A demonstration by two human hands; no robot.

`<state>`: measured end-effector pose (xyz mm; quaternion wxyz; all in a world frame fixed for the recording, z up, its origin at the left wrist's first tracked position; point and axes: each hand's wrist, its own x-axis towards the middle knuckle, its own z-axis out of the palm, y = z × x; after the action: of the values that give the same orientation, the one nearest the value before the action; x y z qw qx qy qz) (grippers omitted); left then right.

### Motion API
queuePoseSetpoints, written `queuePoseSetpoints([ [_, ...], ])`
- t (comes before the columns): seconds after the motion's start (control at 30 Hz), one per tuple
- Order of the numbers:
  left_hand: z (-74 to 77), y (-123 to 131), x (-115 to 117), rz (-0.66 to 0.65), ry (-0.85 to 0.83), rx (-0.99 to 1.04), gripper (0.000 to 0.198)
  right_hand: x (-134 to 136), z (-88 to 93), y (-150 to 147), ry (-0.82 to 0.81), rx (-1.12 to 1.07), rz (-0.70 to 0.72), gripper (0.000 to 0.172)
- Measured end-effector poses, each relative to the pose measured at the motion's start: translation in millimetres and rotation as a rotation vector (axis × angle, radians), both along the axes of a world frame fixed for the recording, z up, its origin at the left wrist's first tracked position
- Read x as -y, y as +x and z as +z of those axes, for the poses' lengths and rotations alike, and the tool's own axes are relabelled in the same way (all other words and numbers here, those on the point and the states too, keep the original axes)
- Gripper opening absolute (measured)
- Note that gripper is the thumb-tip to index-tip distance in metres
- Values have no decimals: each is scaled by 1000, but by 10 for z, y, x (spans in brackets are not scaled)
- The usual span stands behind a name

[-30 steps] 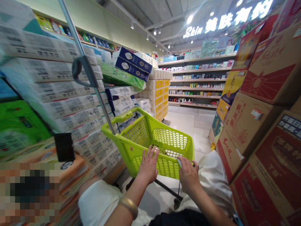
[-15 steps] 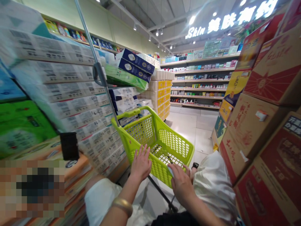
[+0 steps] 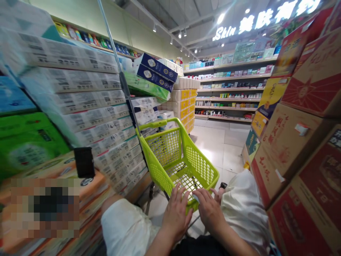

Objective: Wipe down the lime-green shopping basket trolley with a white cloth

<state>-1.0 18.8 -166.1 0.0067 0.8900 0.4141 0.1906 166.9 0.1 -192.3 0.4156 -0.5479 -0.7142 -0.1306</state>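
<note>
A lime-green shopping basket (image 3: 201, 160) with perforated walls stands on a wheeled frame in front of my knees. Its inside shows only the grid floor. My left hand (image 3: 176, 209) lies over the near rim, its fingers stretched out and slightly spread. Close beside it, my right hand (image 3: 210, 209) bends over the same rim at the near corner. A small white thing (image 3: 195, 197) shows at its fingers, too little visible to name. The thumb sides of the hands are near each other. A metal pole (image 3: 113, 46) with a grey grip rises at the basket's far left corner.
Wrapped white packs (image 3: 87, 78) are stacked high on the left, beside orange packs (image 3: 98, 181) bearing a black object (image 3: 84, 162). Cardboard cartons (image 3: 287, 142) wall the right side. Shelves (image 3: 229, 99) of small goods stand behind the tiled floor. A pixelated patch hides the lower left.
My left hand has moved right along the basket's near side, closer to my right hand. The basket has turned slightly, and the view has shifted a little.
</note>
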Motion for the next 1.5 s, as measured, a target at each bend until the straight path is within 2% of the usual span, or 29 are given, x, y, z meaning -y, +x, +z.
queuePoseSetpoints([
  [0.1, 3, 3, -59, -27, 26, 2, 39, 10, -19, 13, -27, -21, -22, 46],
  [0.23, -12, 5, -105, -20, 37, 9, 39, 10, -13, -94, -17, -35, -44, 44],
  [0.4, 20, -58, -213, 31, 37, 1, 36, -57, 41, -214, -40, 56, 8, 45],
  [0.47, 30, -92, -271, 40, 38, -21, 39, -95, 50, -109, -61, 81, -24, 47],
  [0.6, 19, -108, -339, 78, 13, -64, 49, -164, 71, 240, -162, 85, -207, 48],
  [0.67, 15, -88, -345, 97, -8, -77, 54, -195, 89, 288, -209, 88, -271, 46],
  [0.77, 31, -49, -350, 128, -29, -82, 56, -238, 109, 50, -203, 105, -247, 45],
  [0.87, 72, -36, -365, 148, -58, -116, 52, -255, 118, -322, -157, 131, -74, 45],
  [0.93, 105, -46, -376, 146, -67, -143, 49, -250, 125, -419, -151, 131, -14, 44],
  [1.03, 143, -66, -386, 153, -69, -162, 46, -235, 121, -209, -182, 119, -57, 44],
  [1.17, 145, -56, -392, 149, -72, -170, 43, -211, 108, 252, -197, 114, -246, 43],
  [1.23, 130, -38, -396, 145, -54, -162, 42, -214, 112, 281, -203, 119, -290, 43],
  [1.3, 107, -26, -403, 142, -28, -154, 42, -232, 118, 126, -196, 114, -269, 43],
  [1.43, 48, -58, -432, 136, 18, -168, 40, -283, 136, -391, -165, 109, -47, 41],
  [1.5, 19, -93, -446, 139, 48, -176, 37, -294, 145, -511, -173, 107, -1, 40],
])
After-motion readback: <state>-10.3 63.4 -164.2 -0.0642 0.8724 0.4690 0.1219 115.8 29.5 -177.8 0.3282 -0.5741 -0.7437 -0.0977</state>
